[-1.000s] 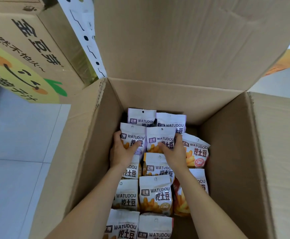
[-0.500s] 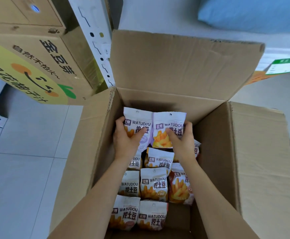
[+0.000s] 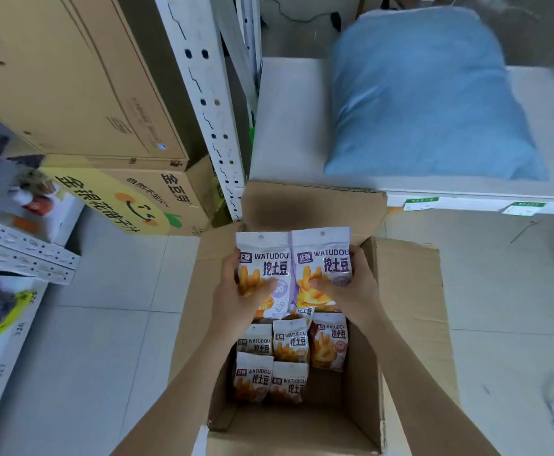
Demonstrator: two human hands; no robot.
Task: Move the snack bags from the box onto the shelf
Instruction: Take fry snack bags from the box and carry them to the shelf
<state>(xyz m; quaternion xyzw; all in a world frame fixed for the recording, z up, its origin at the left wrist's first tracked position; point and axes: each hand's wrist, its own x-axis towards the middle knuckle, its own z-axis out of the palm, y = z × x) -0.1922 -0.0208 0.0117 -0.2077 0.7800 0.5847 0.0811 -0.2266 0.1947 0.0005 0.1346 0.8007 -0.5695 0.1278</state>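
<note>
Your left hand curls round one bag, thumb on its front; your right hand grips a second bag the same way. Both stand upright, edges touching, above the far end of the box. More bags lie inside it. The shelf beyond carries a blue pillow.

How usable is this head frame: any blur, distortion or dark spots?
Head view: print on the two held snack bags reads sharp; left shelf items are smeared; the shelf post leans from wide-angle distortion; lower bags in the box sit in shade.
</note>
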